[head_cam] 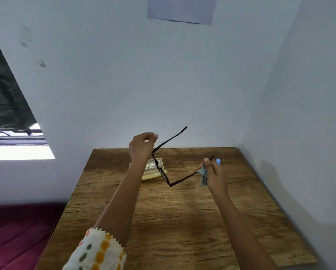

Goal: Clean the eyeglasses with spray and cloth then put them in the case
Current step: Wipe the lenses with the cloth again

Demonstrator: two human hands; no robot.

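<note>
At nine o'clock of the brown wood-grain table (182, 227) lies a maroon quilted mattress (17, 234). Our left hand (142, 146), reaching out of a white sleeve with orange and grey dots (99, 250), curls its fingers on one hinge corner of the thin black-framed eyeglasses (164, 176). We hold these in the air above the open pale yellow plastic case (150, 176), which rests at eleven o'clock on the table. Our right hand (214, 175) pinches the other temple arm through a crumpled blue-grey cloth (203, 177). Just behind it, at one o'clock, shows the spray bottle's blue cap (218, 161).
</note>
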